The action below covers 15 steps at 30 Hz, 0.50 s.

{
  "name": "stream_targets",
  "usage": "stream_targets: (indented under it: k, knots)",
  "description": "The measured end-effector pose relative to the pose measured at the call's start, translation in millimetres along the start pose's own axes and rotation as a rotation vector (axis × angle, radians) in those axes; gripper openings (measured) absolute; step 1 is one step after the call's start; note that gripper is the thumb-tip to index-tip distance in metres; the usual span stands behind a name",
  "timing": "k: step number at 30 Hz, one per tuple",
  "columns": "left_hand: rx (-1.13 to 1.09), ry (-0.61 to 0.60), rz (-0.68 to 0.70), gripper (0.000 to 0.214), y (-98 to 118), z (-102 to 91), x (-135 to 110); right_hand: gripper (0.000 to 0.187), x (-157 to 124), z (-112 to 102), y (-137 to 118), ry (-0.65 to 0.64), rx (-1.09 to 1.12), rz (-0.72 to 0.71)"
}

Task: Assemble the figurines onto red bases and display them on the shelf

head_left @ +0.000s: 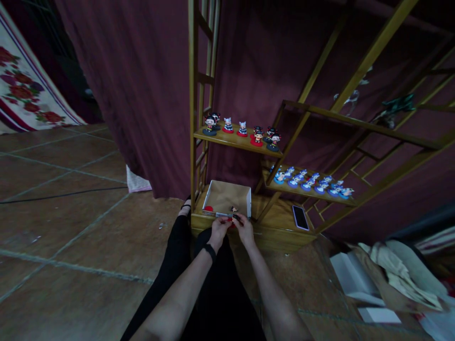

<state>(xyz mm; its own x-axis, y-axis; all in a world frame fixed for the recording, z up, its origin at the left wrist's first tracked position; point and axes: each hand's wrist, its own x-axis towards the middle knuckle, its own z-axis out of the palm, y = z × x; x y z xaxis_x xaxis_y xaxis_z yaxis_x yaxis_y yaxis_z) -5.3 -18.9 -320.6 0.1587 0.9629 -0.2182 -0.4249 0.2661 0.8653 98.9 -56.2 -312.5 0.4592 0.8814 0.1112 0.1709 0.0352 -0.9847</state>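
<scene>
My left hand (220,230) and my right hand (244,229) meet just in front of the open cardboard box (249,199), fingers pinched. Between them is a small figurine (235,217) with a dark top, held in the fingertips of my right hand. A red round base (230,219) shows at the fingertips of my left hand, partly covered; whether the two pieces are joined I cannot tell. Inside the box lie another small dark-haired figurine (233,209) and a red disc (209,208).
Several figurines on red or dark bases stand on the wooden shelf (234,139) above the box. Blue-and-white figurines fill a lower right shelf (309,188). A phone (300,217) lies on the bottom board. White boxes (355,277) and cloth sit at right on the tiled floor.
</scene>
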Motion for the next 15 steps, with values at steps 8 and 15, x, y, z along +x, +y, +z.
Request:
stream_targets:
  k: [8, 15]
  knots:
    - [-0.028, 0.001, -0.011, 0.028, 1.8, 3.6, -3.5, 0.027, -6.5, 5.1, 6.5, -0.013, 0.040, 0.083]
    - [-0.044, -0.018, -0.027, 0.029, 2.3, 3.1, -3.1, 0.022, -0.6, 6.4, 6.6, -0.024, 0.068, 0.184]
